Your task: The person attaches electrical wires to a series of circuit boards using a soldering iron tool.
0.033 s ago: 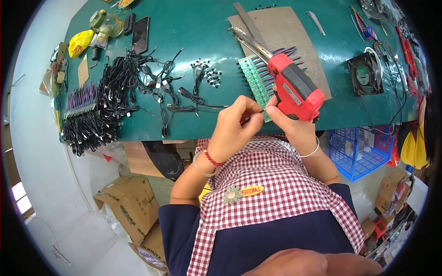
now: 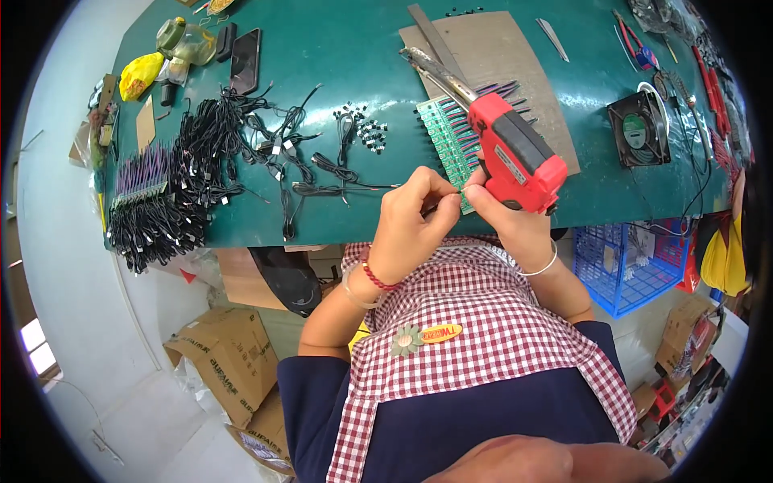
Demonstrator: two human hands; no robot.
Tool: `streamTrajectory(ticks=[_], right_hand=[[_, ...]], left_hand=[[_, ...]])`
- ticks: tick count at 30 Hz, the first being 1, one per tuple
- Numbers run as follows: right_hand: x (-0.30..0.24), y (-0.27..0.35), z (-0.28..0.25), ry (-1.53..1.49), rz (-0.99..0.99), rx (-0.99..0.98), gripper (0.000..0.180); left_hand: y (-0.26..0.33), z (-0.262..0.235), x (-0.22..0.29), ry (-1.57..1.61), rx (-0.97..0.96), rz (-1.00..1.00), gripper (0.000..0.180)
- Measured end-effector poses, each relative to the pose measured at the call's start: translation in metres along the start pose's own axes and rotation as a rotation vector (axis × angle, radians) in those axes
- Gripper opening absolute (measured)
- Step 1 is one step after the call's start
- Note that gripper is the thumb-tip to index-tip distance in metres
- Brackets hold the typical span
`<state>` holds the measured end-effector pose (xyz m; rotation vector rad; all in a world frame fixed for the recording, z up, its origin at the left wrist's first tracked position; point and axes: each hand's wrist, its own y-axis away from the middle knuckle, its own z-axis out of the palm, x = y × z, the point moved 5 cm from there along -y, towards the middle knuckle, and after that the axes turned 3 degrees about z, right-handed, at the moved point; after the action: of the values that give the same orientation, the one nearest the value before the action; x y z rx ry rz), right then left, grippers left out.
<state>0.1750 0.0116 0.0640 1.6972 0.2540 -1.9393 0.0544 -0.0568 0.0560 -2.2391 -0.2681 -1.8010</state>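
Note:
My left hand [image 2: 415,213] is closed, its thumb and fingertips pinching what looks like a thin dark cable end; the fingers hide most of it. Against those fingertips comes the thumb of my right hand [image 2: 519,229], which also grips a red and black soldering gun [image 2: 515,153]. The gun's metal tip points up and to the left, away from me. Under the gun and just beyond my fingers lies a green strip of circuit boards [image 2: 445,141], with dark and coloured wires along its far right side. Both hands are above the table's near edge.
A brown board [image 2: 543,105] with a metal bar [image 2: 435,40] lies beyond the gun. Left are black cables [image 2: 217,137], a finished-looking wired bundle [image 2: 145,189], small black-and-white connectors [image 2: 370,133] and a phone [image 2: 246,60]. A fan [image 2: 638,133] stands right, above a blue basket [image 2: 620,270].
My fingertips shift very slightly where they meet. Everything else stays in place.

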Motion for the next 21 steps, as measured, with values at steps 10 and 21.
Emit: streamTrajectory(ticks=[10, 21], right_hand=[[-0.008, 0.002, -0.016, 0.049, -0.102, 0.114, 0.043], [-0.009, -0.006, -0.027, 0.353, -0.230, -0.069, 0.026]], left_hand=[[-0.004, 0.009, 0.002, 0.141, 0.189, -0.101, 0.011], [-0.009, 0.016, 0.007, 0.312, -0.030, -0.213, 0.007]])
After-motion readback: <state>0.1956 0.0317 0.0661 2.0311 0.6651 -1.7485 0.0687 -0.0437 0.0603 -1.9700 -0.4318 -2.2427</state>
